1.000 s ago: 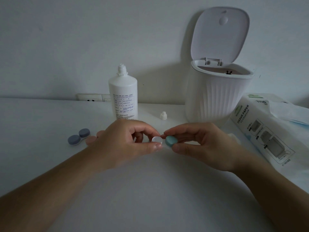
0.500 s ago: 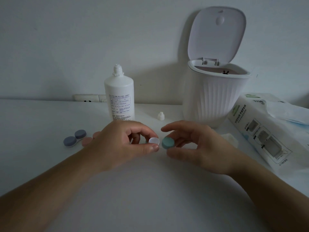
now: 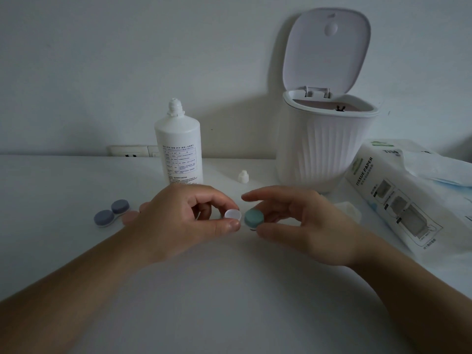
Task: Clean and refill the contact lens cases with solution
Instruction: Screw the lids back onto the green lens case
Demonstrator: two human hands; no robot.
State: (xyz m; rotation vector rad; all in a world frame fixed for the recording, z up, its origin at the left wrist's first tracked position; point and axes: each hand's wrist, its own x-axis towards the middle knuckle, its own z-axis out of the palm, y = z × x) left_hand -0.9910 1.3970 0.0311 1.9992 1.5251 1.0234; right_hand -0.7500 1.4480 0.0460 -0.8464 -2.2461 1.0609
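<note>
I find the left hand [image 3: 176,221] pinching the case [image 3: 233,215], the right [image 3: 304,226] pinching its green cap [image 3: 254,217] (off); refill unconfirmed, grey case [image 3: 111,212] capped.

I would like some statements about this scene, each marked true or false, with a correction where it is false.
1. The solution bottle stands upright without its cap. True.
2. The bin lid is closed. False: it stands open.
3. The left hand pinches a green cap. False: it pinches the white cap; the green cap is at the right hand.
4. The blue lens case lies on the table, held by no hand. True.
5. The tissue pack lies left of the bottle. False: it lies right of the bin.
</note>
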